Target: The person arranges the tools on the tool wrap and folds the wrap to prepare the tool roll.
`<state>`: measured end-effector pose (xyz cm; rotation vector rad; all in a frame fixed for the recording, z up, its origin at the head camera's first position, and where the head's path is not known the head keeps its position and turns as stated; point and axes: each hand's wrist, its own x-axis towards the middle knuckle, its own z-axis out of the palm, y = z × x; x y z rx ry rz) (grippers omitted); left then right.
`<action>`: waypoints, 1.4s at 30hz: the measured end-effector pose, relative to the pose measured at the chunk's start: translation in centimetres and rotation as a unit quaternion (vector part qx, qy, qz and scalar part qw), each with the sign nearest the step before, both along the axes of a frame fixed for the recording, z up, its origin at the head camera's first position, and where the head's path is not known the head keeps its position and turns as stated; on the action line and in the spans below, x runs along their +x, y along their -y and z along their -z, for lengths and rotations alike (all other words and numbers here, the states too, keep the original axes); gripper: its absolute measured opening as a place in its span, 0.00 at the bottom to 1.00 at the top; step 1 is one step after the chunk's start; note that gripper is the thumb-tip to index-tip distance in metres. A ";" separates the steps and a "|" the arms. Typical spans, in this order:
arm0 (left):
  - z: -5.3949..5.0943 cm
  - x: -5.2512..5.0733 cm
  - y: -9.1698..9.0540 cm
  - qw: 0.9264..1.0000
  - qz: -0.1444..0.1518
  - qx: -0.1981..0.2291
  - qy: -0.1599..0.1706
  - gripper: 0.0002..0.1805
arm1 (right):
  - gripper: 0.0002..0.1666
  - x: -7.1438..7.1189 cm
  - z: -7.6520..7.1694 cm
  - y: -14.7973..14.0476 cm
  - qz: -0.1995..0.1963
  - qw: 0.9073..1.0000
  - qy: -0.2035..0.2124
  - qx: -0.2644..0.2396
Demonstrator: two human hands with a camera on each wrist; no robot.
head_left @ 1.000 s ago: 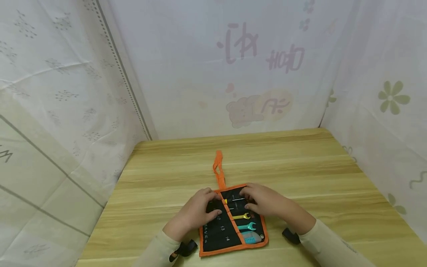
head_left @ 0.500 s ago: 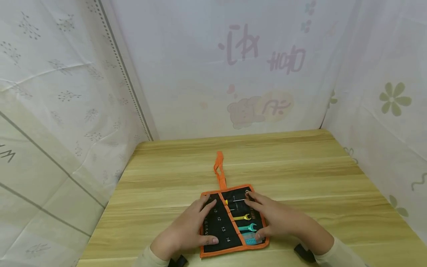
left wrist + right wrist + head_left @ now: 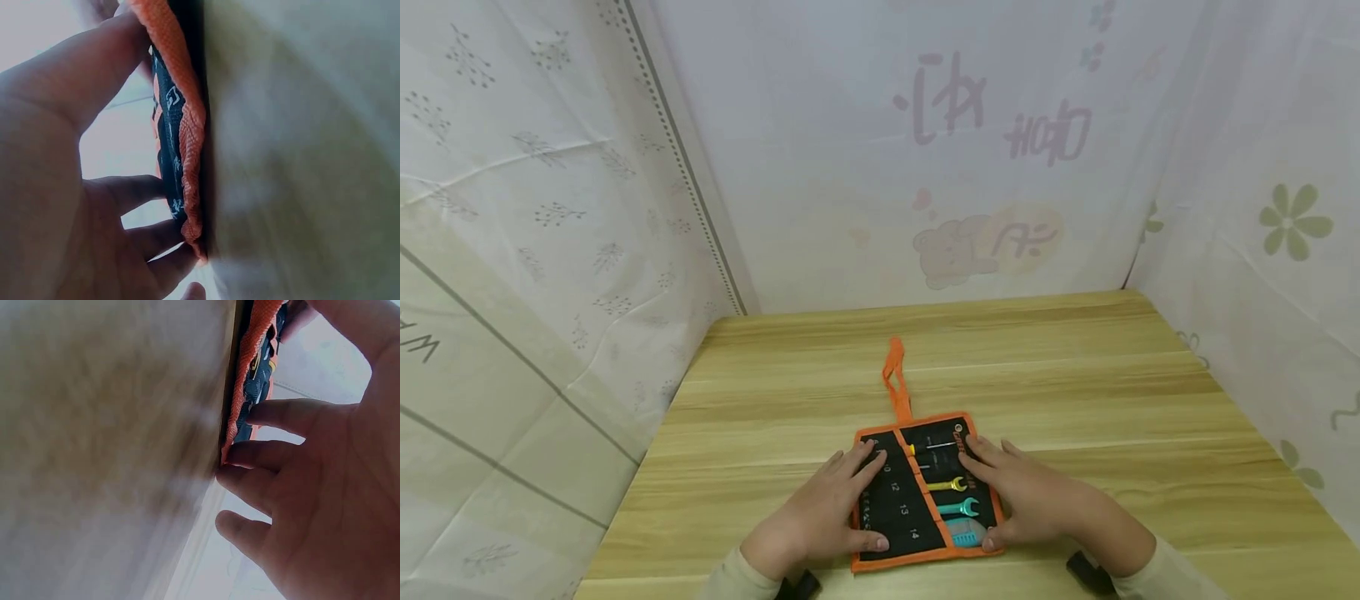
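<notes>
A black tool pouch with orange trim lies unfolded on the table. From its slanted pocket show a screwdriver, a yellow open-end wrench, a teal open-end wrench and a teal tool with a grey end. My left hand rests on the pouch's left edge, fingers spread. On the right edge, my right hand lies with fingers spread and its thumb by the lower right corner. Both wrist views show the fingertips touching the orange border. The tools' lower parts are hidden in the pocket.
An orange strap runs from the pouch's top edge toward the back of the wooden table. Patterned white curtains stand behind the table and along both sides.
Both hands have moved from the upper part of the pouch outward and down to its left and right edges, with the fingers spreading. The pouch has stayed nearly in place.
</notes>
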<state>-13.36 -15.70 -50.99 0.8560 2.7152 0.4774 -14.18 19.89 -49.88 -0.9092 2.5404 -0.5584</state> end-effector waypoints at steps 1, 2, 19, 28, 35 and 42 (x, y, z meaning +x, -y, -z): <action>0.0 -0.2 0.0 1.000 0.002 0.001 -0.002 0.64 | 0.71 -0.1 0.0 0.0 -0.001 1.000 -0.005 0.002; 0.0 -0.4 0.0 1.000 0.004 0.002 -0.003 0.64 | 0.71 -0.3 0.0 0.1 -0.001 1.000 -0.010 0.004; -0.2 -5.4 -0.1 1.000 0.015 0.014 0.010 0.64 | 0.73 -3.9 0.4 0.5 0.015 0.999 -0.036 0.036; -0.1 -7.3 -0.2 1.000 -0.001 0.019 0.023 0.64 | 0.74 -5.7 0.8 0.7 0.024 0.998 -0.036 0.050; -0.4 -8.2 -0.2 1.000 -0.008 0.018 0.022 0.65 | 0.74 -6.6 1.0 1.1 0.031 0.996 -0.046 0.065; -0.2 -9.1 0.0 0.999 -0.012 0.037 0.035 0.65 | 0.74 -7.1 0.7 1.3 0.037 0.996 -0.039 0.071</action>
